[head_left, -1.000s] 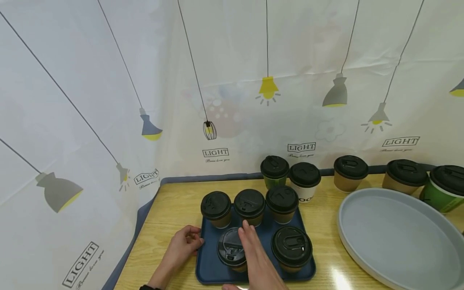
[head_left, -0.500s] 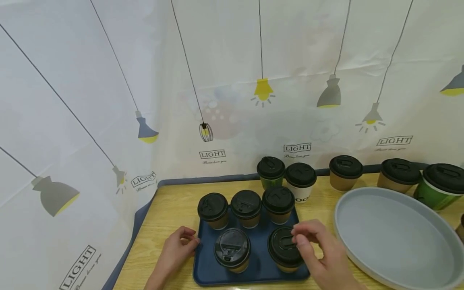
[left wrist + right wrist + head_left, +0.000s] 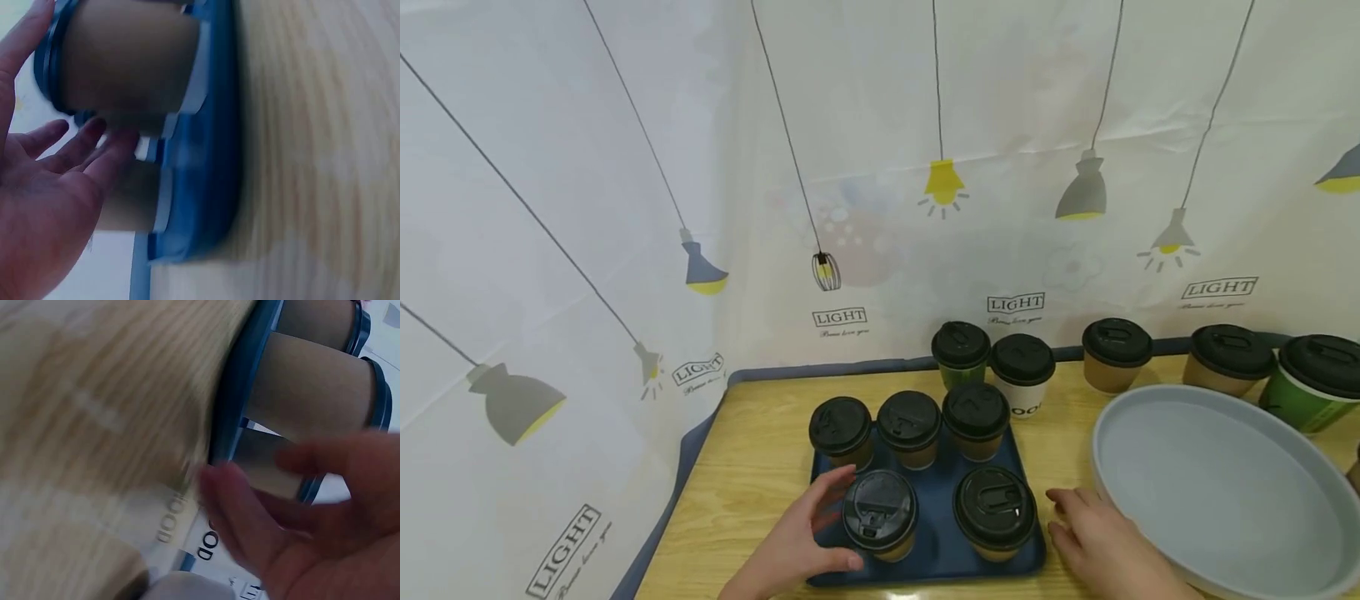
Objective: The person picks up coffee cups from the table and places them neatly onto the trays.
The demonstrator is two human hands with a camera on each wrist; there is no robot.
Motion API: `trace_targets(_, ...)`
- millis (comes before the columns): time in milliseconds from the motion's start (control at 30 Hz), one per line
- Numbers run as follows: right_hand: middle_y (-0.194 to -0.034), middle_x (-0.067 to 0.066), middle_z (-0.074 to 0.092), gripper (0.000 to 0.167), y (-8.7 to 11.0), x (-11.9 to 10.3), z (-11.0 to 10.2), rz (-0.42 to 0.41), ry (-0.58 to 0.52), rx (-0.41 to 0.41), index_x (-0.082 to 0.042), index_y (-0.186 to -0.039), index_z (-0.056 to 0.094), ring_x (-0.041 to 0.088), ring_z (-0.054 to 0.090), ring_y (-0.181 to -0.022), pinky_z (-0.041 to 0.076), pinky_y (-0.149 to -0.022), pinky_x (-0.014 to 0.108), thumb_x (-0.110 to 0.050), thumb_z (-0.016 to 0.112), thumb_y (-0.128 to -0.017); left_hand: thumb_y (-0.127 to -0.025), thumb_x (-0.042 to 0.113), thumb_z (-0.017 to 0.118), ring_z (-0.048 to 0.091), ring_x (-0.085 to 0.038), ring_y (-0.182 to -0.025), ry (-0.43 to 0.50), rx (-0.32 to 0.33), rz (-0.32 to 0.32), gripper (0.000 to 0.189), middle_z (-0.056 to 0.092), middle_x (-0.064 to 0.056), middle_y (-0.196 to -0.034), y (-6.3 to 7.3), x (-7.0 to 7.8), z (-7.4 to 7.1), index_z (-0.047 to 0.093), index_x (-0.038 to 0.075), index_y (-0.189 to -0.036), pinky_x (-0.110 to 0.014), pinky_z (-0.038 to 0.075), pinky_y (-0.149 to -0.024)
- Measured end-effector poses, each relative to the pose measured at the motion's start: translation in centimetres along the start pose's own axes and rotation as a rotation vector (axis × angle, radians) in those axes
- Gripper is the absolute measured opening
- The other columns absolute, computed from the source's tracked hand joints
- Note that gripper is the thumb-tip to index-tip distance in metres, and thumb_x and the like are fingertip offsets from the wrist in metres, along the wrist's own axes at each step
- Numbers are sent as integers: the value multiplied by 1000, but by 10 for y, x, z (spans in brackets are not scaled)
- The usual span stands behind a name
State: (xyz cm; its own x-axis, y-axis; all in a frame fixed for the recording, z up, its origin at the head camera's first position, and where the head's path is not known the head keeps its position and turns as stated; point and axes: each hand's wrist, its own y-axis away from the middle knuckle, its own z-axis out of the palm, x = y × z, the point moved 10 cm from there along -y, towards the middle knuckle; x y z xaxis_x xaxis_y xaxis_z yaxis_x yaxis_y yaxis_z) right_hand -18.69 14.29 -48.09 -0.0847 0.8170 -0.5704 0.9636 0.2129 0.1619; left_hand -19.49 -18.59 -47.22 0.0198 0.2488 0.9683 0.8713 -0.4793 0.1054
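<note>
Left hand [image 3: 801, 533], released with fingers parted, is beside the near left cup [image 3: 882, 510], which stands upright on the tray [image 3: 937, 533]; right hand [image 3: 1097, 537], released and relaxed, is just beside the tray's right edge at the bench [image 3: 741, 467]

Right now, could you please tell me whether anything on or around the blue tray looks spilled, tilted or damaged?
Nothing stands out: the five cups on the blue tray stand upright with their black lids on, and no spill shows on the tray or the wooden table around it.
</note>
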Motion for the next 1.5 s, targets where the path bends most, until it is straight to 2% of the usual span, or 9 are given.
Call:
trace_targets(167, -77, -3, 58, 28, -6, 8, 20, 23, -5, -93, 7, -117, 68, 16, 51, -68, 46, -65, 38, -11, 70, -95, -83, 26, 89, 54, -27, -133, -32, -37, -3, 105, 46, -15, -152, -8, -4, 17, 23, 7, -163, -34, 51, -104)
trace_targets(300, -73, -6, 58, 20, -8, 9, 22, -8, 3, -53, 2, -110, 72, 12, 50, -66, 47, -63, 36, -10, 69, -93, -80, 24, 92, 55, -27, -132, -110, -2, -3, 103, 53, -9, -148, -12, -4, 22, 28, 10, -160, -41, 47, -105)
trace_targets(433, -70, -8, 56, 14, -9, 9, 25, -56, -4, -35, -1, -103, 74, 10, 49, -64, 45, -61, 35, -11, 70, -94, -80, 20, 91, 58, -30, -129, -60, -9, -36, 95, 55, -11, -145, -15, -5, 30, 35, 9, -156, -37, 54, -97)
trace_targets(633, -75, -8, 62, 11, -8, 6, 25, 26, -24, -57, -6, -101, 75, 11, 53, -67, 48, -65, 36, -14, 73, -94, -80, 16, 91, 61, -28, -124, -7, -15, -45, 88, 58, -12, -140, -20, -5, 39, 40, 7, -152, -32, 58, -89)
trace_targets(867, -71, -8, 57, 10, -6, 0, 23, 12, -17, -48, -6, -100, 74, 12, 51, -66, 46, -64, 35, -13, 74, -93, -80, 17, 90, 60, -26, -124, -15, -13, -59, 86, 59, -9, -139, -21, -6, 42, 41, 9, -150, -33, 58, -88)
trace_targets(1033, -71, -7, 58, 8, -7, -1, 26, 34, -11, -67, -8, -96, 71, 12, 52, -66, 46, -63, 34, -13, 75, -91, -83, 31, 89, 59, -26, -129, -73, -63, -55, 94, 54, -12, -146, -18, -14, 39, 34, 6, -156, -35, 57, -95)
trace_targets(1200, -69, -5, 56, 15, -12, 8, 35, 45, 12, -89, -13, -81, 63, 14, 51, -63, 45, -60, 35, -16, 75, -90, -89, 33, 83, 48, -34, -142, 20, -112, -79, 98, 38, -20, -160, -5, -21, 33, 24, 6, -163, -38, 48, -109)
trace_targets(1367, -66, -5, 53, 17, -12, 22, 47, 34, 24, -188, -16, -76, 60, 13, 48, -59, 40, -57, 31, -19, 70, -89, -101, 22, 70, 46, -36, -143, 94, -106, -88, 71, 41, -21, -159, 16, -10, 17, 34, 4, -160, -36, 46, -111)
trace_targets(1500, -67, -2, 54, 15, -4, 27, 47, 89, 7, -225, -14, -78, 61, 15, 49, -61, 41, -60, 32, -16, 70, -89, -105, 14, 62, 61, -28, -126, -1, -8, 8, 43, 60, -22, -140, 23, 16, -10, 55, -1, -144, -32, 53, -101)
